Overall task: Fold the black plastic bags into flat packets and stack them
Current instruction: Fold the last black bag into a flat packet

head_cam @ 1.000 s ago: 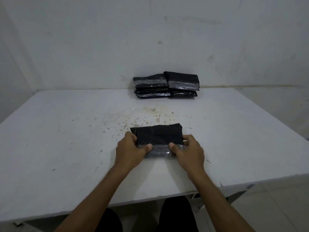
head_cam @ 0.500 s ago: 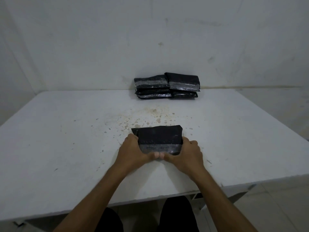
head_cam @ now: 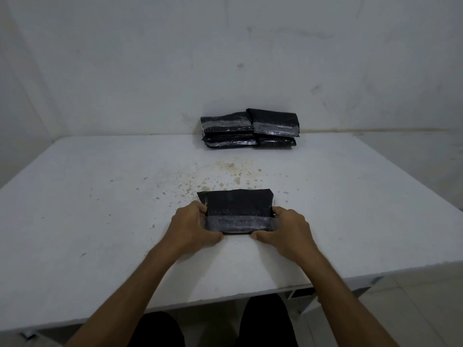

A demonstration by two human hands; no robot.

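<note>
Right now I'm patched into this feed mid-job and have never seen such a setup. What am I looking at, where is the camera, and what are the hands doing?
There is no machine here: a person works with bare hands. The single picture comes from a camera worn on their head, looking forward and down. The left hand and the right hand each grip one end of a folded black bag, which lies on the white table; a grey strip runs across its near part. At the table's far edge, by the wall, sits a stack of finished packets, two piles side by side. The person's dark-clothed knees show below the table edge.
</note>
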